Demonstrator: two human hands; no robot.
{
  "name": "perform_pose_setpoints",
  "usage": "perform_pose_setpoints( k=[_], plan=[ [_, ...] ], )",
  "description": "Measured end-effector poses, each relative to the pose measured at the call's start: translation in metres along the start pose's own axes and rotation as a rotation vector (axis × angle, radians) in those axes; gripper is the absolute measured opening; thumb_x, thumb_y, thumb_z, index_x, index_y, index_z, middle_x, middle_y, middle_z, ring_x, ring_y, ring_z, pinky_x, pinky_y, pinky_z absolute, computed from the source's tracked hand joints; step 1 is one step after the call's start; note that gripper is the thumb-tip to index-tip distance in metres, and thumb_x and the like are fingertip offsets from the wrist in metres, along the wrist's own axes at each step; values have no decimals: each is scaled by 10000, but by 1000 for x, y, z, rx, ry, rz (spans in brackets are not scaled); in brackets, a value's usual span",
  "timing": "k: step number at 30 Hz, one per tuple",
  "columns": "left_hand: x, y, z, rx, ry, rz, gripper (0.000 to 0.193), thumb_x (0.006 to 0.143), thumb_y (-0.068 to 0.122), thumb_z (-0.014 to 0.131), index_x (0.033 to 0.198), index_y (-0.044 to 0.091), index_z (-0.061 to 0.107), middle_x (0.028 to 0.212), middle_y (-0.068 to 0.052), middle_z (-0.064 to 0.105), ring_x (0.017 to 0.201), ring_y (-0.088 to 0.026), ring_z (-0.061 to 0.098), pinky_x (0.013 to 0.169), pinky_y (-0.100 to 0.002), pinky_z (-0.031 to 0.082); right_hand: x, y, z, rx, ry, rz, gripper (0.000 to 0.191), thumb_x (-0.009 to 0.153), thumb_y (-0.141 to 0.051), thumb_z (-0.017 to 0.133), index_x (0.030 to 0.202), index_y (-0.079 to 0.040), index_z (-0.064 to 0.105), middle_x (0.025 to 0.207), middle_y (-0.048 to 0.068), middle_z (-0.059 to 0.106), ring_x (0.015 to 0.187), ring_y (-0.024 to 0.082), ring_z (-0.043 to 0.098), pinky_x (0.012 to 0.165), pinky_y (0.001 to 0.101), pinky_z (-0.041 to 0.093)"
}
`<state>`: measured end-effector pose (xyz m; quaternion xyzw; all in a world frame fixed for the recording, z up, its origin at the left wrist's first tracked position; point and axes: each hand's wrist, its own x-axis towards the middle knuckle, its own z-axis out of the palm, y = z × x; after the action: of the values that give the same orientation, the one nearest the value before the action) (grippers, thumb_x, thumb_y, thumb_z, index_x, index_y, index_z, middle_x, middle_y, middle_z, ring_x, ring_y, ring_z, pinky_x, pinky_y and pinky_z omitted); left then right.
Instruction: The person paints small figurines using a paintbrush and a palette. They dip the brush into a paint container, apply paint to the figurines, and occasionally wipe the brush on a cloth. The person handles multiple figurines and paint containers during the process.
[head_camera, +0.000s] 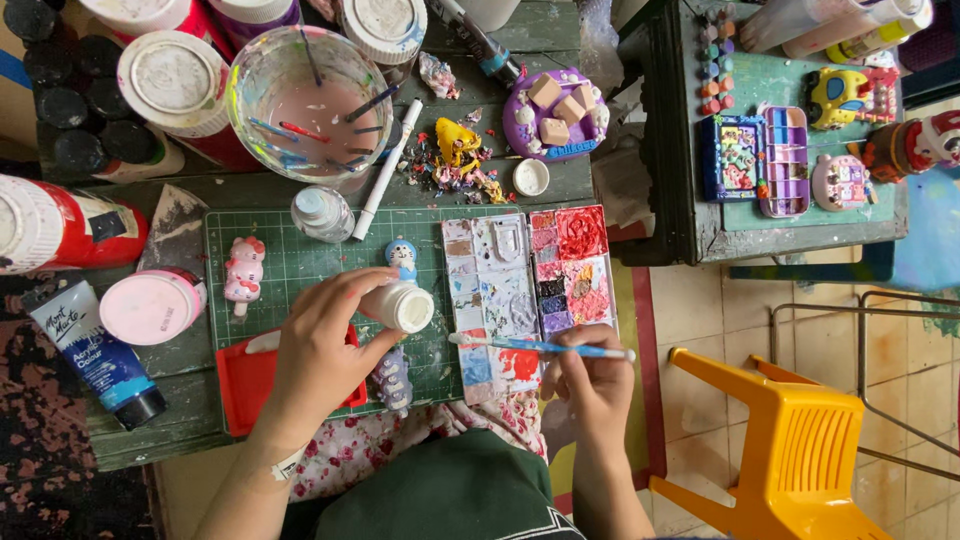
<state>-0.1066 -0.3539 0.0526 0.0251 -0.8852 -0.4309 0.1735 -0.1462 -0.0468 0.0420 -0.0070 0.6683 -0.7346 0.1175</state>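
Note:
My left hand (320, 345) grips a small white paint bottle (400, 305), tipped on its side over the green cutting mat (300, 262). My right hand (590, 375) holds a thin blue-handled brush (540, 346) lying across the lower edge of a paint-stained palette (492, 290). A second palette with red and pink paint (572, 268) lies just to the right of it. A small blue-and-white figurine (402, 253) stands on the mat above the bottle. A grey figurine (392, 378) lies below my left hand. A pink cat figurine (244, 272) stands at the mat's left.
A glass bowl of pinkish water with brushes (308, 102) stands behind the mat, large paint jars (172, 82) beside it. A blue paint tube (95, 350) and pink lid (152, 305) lie left. A red tray (250, 380) sits under my left wrist. A yellow plastic chair (790, 450) stands right.

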Motion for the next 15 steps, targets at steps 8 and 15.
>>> perform_pose_setpoints(
  k=[8, 15],
  plan=[
    [3, 6, -4, 38, 7, 57, 647, 709, 140, 886, 1301, 119, 626, 1292, -25, 685, 1161, -253, 661, 995, -423, 483, 18, -37, 40, -678, -353, -796, 82, 926, -57, 643, 999, -48, 608, 901, 129, 750, 753, 232, 762, 642, 319, 599],
    [1, 6, -8, 58, -6, 66, 648, 722, 140, 879, 1319, 121, 626, 1297, -19, 683, 1175, -240, 651, 993, -425, 464, 27, -36, 44, -551, -415, -672, 125, 943, -25, 630, 1051, -17, 567, 995, 193, 750, 856, 277, 795, 737, 351, 649]
  ],
)
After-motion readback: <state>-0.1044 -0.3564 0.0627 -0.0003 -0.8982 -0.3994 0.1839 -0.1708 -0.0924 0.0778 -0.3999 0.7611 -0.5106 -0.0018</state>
